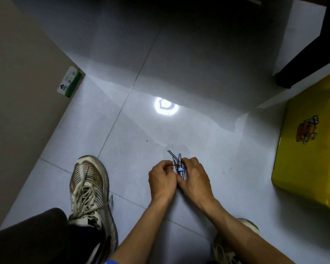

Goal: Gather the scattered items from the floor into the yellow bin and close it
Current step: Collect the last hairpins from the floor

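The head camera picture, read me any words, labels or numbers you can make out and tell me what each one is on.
Green and white box by the wall: a dark logo and small print, too blurred to read.
Yellow bin: a cartoon picture on its side, no readable words.
No other text shows.

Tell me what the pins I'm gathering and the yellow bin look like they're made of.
Pins: thin dark wire, probably metal, going by the fine stiff bent strands poking from both hands; the small blue piece among them is too small to judge. Yellow bin: likely moulded plastic, glossy, with rounded edges and soft highlights.
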`<state>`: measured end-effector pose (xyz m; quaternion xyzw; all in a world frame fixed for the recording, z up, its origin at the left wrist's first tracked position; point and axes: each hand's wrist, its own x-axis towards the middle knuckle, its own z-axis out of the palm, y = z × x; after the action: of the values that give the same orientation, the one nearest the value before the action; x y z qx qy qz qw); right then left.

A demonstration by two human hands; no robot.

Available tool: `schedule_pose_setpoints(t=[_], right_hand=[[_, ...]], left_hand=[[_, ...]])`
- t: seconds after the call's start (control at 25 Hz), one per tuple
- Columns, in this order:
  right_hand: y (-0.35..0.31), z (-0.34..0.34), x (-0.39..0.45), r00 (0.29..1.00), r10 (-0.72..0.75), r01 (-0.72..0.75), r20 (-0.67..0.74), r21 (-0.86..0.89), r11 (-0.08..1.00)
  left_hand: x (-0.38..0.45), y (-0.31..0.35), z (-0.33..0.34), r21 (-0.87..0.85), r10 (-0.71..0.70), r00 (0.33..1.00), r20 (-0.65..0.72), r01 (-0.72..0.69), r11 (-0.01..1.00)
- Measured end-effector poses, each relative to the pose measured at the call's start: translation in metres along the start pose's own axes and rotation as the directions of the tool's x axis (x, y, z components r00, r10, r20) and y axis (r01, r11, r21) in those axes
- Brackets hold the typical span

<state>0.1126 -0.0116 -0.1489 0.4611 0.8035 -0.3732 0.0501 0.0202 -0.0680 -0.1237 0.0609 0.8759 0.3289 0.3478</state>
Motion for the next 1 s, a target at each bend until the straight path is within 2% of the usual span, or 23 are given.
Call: schedule_pose_setpoints(t=[0.08, 0.2, 0.28, 0.44, 0.6, 0.64, 0.68, 0.76, 0.8, 0.84, 0.92, 1.0], right_hand=[[-0.004, 0.002, 0.003, 0.999, 0.011, -0.013, -0.039, -0.054, 0.998], [-0.01, 0.003, 0.009, 0.996, -0.054, 0.04, -0.076, -0.17, 0.985], [-0.016, 0.002, 0.015, 0.994, -0.096, 0.079, -0.051, -0.272, 0.959], [-0.029, -0.002, 0.02, 0.984, -0.179, 0.154, 0.006, -0.535, 0.831], [-0.043, -0.006, 0.019, 0.958, -0.287, 0.22, 0.004, -0.652, 0.726], [-0.044, -0.007, 0.022, 0.966, -0.259, 0.211, 0.015, -0.626, 0.751], [-0.043, -0.008, 0.028, 0.981, -0.195, 0.177, 0.026, -0.542, 0.822], [-0.031, -0.013, 0.039, 0.999, -0.015, 0.026, 0.043, -0.259, 0.966], [-0.027, -0.017, 0.039, 0.995, 0.074, -0.071, 0.064, -0.052, 0.996], [-0.024, -0.022, 0.037, 0.985, 0.148, -0.159, 0.086, 0.144, 0.977], [-0.03, -0.032, 0.025, 0.975, 0.187, -0.221, 0.121, 0.425, 0.878], [-0.04, -0.037, 0.014, 0.981, 0.128, -0.185, 0.146, 0.503, 0.844]], left_hand=[[0.005, -0.006, -0.006, 0.007, 0.005, 0.998, -0.065, -0.005, 1.0], [0.012, -0.008, -0.013, -0.044, 0.025, 0.998, 0.06, -0.023, 0.999], [0.013, -0.006, -0.015, -0.059, 0.012, 0.998, 0.067, -0.008, 0.998], [0.015, -0.014, -0.02, -0.055, -0.001, 1.0, -0.003, 0.001, 0.998], [0.014, -0.016, -0.023, -0.097, 0.002, 1.0, -0.002, -0.002, 0.995], [0.014, -0.016, -0.022, -0.114, -0.014, 1.0, -0.009, 0.012, 0.993], [0.014, -0.014, -0.02, -0.149, -0.045, 0.999, -0.022, 0.041, 0.988], [0.016, -0.01, -0.016, -0.307, -0.155, 0.988, -0.022, 0.141, 0.941], [0.017, -0.005, -0.014, -0.429, -0.221, 0.975, 0.023, 0.21, 0.879], [0.017, 0.002, -0.011, -0.55, -0.273, 0.956, 0.109, 0.286, 0.785], [0.016, 0.016, -0.006, -0.689, -0.294, 0.893, 0.34, 0.449, 0.568], [0.014, 0.025, -0.004, -0.695, -0.266, 0.821, 0.505, 0.57, 0.438]])
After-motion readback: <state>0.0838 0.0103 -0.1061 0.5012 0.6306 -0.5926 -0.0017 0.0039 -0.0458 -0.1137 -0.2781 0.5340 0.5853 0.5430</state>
